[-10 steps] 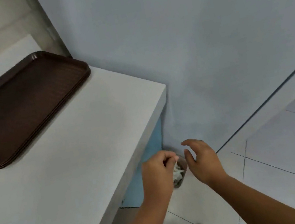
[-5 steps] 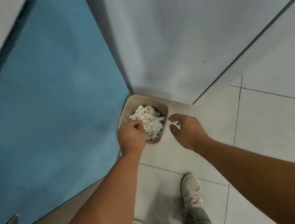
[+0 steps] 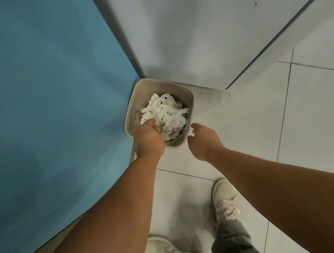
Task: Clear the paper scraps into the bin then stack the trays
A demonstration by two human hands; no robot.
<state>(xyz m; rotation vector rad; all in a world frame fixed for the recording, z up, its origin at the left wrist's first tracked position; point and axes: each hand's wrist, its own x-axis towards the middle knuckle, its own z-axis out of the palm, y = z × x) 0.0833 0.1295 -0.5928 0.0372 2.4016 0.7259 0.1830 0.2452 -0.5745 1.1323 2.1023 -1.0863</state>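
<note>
A small beige bin (image 3: 189, 97) stands on the floor in the corner, heaped with white paper scraps (image 3: 168, 109). My left hand (image 3: 148, 140) is over the bin's near left rim, its fingers curled down into the heap and around some scraps. Just right of the bin's near corner, my right hand (image 3: 203, 140) hovers with thumb and fingers loosely spread and nothing in it. The trays are out of view.
A blue panel (image 3: 35, 105) rises on the left and a grey wall (image 3: 198, 20) stands behind the bin. Pale floor tiles (image 3: 317, 122) spread to the right. My two shoes (image 3: 224, 198) are below the hands.
The view dropped from the table and brown trays to the bin. My left hand sank into the scraps. The small scrap in my right hand's fingers is gone and that hand has opened.
</note>
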